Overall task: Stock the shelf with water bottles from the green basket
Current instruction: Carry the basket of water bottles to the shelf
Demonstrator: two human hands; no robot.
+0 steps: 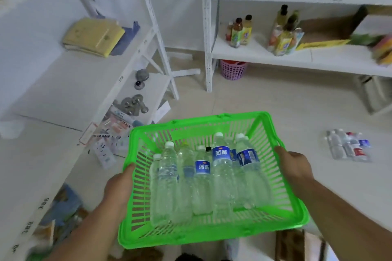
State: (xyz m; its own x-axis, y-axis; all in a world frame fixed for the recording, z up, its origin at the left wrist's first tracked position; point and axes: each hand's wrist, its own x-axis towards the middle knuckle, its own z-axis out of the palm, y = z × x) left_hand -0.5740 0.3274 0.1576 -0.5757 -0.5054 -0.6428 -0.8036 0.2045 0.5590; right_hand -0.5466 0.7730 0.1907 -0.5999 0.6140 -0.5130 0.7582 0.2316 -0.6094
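Note:
I carry a bright green slotted basket [282, 186] in front of me, tilted slightly down to the left. My left hand [119, 186] grips its left rim and my right hand [293, 166] grips its right rim. Inside lie several clear water bottles [221, 176] with white caps, some with blue labels, their necks pointing away from me. Ahead to the right stands a white shelf [318, 59] holding several drink bottles [240, 32] with yellow and orange contents.
A second white shelf unit [70, 82] runs along my left, with a folded yellow cloth [93, 36] and small metal parts. A pink mesh bin [233, 69] sits under the right shelf. A wrapped pack of bottles [347, 146] lies on the tiled floor at right.

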